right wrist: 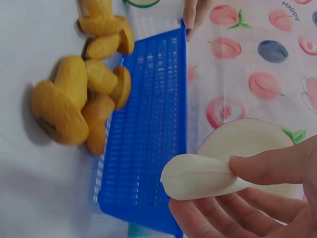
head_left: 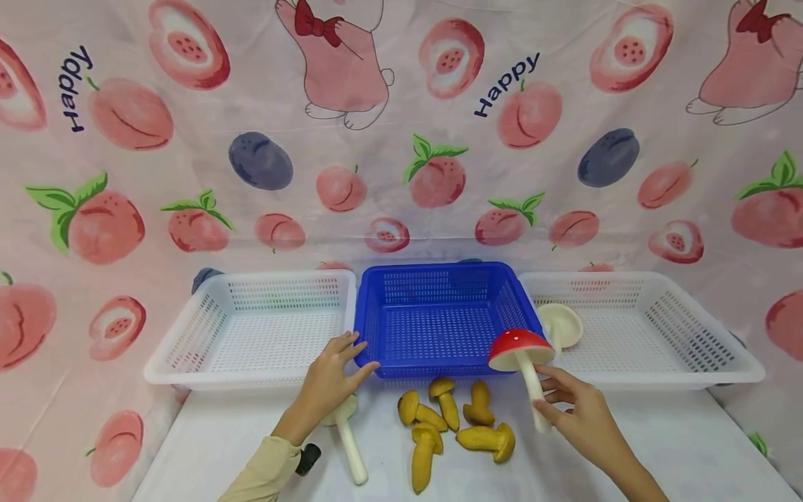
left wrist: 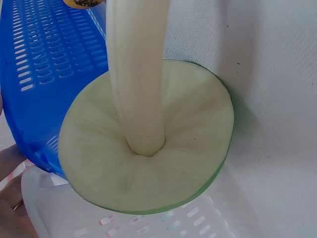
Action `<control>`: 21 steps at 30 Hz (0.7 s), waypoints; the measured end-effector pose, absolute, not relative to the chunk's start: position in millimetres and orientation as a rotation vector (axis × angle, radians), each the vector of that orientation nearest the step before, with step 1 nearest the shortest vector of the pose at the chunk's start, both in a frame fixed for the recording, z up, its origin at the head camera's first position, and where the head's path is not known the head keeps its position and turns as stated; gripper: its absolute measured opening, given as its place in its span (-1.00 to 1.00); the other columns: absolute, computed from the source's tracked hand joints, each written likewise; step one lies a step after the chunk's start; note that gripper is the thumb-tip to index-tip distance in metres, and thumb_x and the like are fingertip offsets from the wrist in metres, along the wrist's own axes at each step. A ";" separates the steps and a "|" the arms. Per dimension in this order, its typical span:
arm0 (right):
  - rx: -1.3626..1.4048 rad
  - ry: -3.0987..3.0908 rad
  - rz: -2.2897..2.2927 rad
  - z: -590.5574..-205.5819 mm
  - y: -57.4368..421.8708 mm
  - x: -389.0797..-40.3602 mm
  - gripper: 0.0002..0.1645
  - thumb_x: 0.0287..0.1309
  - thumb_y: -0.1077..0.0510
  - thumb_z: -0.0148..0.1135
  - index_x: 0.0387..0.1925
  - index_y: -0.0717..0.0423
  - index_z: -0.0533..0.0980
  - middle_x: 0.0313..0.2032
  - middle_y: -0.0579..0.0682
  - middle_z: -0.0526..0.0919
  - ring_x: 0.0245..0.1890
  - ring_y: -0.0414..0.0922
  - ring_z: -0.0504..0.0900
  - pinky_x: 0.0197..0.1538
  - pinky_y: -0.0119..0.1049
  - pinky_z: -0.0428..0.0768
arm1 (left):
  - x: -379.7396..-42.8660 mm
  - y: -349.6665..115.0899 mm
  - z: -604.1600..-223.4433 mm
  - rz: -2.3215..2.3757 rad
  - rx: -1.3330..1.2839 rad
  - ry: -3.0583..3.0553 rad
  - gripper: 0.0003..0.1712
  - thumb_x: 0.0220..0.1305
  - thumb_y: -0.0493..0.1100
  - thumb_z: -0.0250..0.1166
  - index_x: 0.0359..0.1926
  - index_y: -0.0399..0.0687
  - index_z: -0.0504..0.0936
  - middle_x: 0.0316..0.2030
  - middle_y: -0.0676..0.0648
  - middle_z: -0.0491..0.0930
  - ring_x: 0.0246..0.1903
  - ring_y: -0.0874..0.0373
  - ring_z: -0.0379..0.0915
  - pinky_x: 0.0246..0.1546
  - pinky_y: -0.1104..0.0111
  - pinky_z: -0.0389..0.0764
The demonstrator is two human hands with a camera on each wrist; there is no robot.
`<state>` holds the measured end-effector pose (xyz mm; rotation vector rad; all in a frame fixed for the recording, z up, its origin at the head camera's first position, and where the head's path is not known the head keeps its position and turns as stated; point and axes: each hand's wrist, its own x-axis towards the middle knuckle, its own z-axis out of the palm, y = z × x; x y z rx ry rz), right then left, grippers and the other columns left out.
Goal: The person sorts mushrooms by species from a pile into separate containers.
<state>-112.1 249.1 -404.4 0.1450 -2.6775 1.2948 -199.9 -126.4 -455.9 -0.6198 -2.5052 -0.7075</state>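
My right hand (head_left: 580, 418) pinches the white stem of a red-capped mushroom (head_left: 522, 348) between thumb and fingers. The mushroom is upright, its cap over the front right corner of the blue basket (head_left: 439, 371). In the right wrist view the stem's end (right wrist: 193, 178) points at the camera. My left hand (head_left: 329, 373) rests with spread fingers at the basket's front left corner, touching its rim. Below the left hand a green-edged mushroom (left wrist: 148, 183) lies on the table, pale underside and stem showing. Several yellow-brown mushrooms (head_left: 426, 453) lie in front of the blue basket.
White baskets stand on either side, one at left (head_left: 251, 380) and one at right (head_left: 659, 380). A pale mushroom (head_left: 564, 324) lies inside the right basket's left end. A fruit-printed cloth (head_left: 376, 244) hangs behind. The table (head_left: 213, 446) is white.
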 end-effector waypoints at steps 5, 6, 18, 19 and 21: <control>0.175 -2.640 1.248 -399.5 258.5 -116.5 -0.42 -0.05 0.38 0.39 0.08 0.29 0.47 -0.25 0.15 0.66 -0.39 -0.12 0.66 -0.43 -0.39 0.61 | -199.8 -127.9 -456.3 -0.709 -0.612 -2.520 -0.44 0.09 0.10 0.39 -0.03 -0.25 0.66 0.10 -0.24 0.52 0.19 -0.10 0.35 0.07 0.05 0.48; 0.177 -2.637 1.238 -398.7 260.3 -117.2 -0.42 -0.05 0.38 0.39 0.08 0.30 0.47 -0.26 0.15 0.66 -0.39 -0.11 0.66 -0.44 -0.39 0.62 | -199.9 -128.0 -456.5 -0.710 -0.613 -2.518 -0.44 0.09 0.09 0.39 -0.04 -0.26 0.66 0.10 -0.24 0.51 0.19 -0.10 0.35 0.07 0.05 0.48; 0.131 -2.640 1.050 -392.8 291.9 -131.8 -0.42 -0.04 0.34 0.40 0.08 0.34 0.46 -0.26 0.27 0.66 -0.42 -0.05 0.68 -0.50 -0.41 0.59 | -199.8 -127.6 -456.3 -0.714 -0.605 -2.525 -0.45 0.09 0.08 0.40 -0.03 -0.25 0.66 0.11 -0.23 0.51 0.19 -0.09 0.35 0.07 0.05 0.47; 0.128 -2.634 1.039 -392.4 295.0 -133.2 -0.42 -0.04 0.34 0.40 0.08 0.35 0.46 -0.26 0.28 0.66 -0.42 -0.03 0.68 -0.52 -0.41 0.58 | -199.9 -127.5 -456.3 -0.717 -0.605 -2.525 -0.45 0.09 0.08 0.40 -0.03 -0.25 0.66 0.11 -0.23 0.51 0.19 -0.09 0.35 0.07 0.05 0.47; 0.120 -2.624 1.016 -391.6 301.2 -135.7 -0.42 -0.04 0.35 0.40 0.08 0.36 0.45 -0.27 0.30 0.66 -0.42 0.02 0.68 -0.54 -0.42 0.58 | -200.2 -127.5 -456.6 -0.721 -0.607 -2.524 -0.45 0.09 0.08 0.40 -0.03 -0.24 0.66 0.11 -0.23 0.51 0.19 -0.10 0.35 0.07 0.04 0.47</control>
